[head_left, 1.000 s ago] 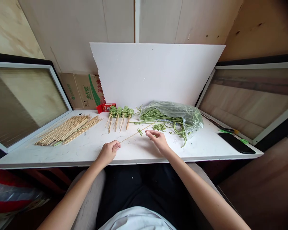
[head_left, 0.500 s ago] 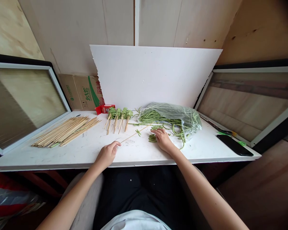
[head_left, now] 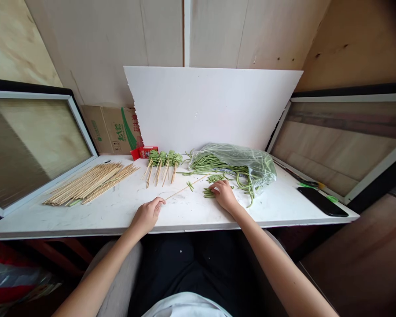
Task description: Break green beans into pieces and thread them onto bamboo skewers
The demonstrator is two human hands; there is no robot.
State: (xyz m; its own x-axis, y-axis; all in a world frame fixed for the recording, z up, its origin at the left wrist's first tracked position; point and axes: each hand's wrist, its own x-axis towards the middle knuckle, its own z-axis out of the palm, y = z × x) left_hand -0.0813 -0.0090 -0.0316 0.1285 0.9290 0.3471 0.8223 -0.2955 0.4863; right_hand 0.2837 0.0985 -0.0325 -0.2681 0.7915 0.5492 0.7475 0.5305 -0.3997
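Observation:
My left hand (head_left: 149, 214) pinches the near end of a thin wooden skewer (head_left: 178, 192), which slants away to the right. A short green bean piece (head_left: 190, 186) is threaded on the skewer. My right hand (head_left: 223, 194) rests over the cut bean pieces (head_left: 207, 193), its fingers bent down onto them; whether it grips one is hidden. More chopped pieces (head_left: 215, 178) lie just behind it. Finished bean skewers (head_left: 165, 159) stand grouped at the back. Long beans (head_left: 206, 163) spill out of a clear plastic bag (head_left: 262, 167).
A large pile of bare skewers (head_left: 89, 182) lies on the left of the white table (head_left: 119, 222). At the back are a red packet (head_left: 144, 152) and a cardboard box (head_left: 110, 130). A black phone (head_left: 322, 201) lies at the right, near scissors (head_left: 303, 179).
My right hand has shifted slightly, with its fingers drawn in over the front bean pieces. My left hand still holds the skewer. The view has tilted up a little.

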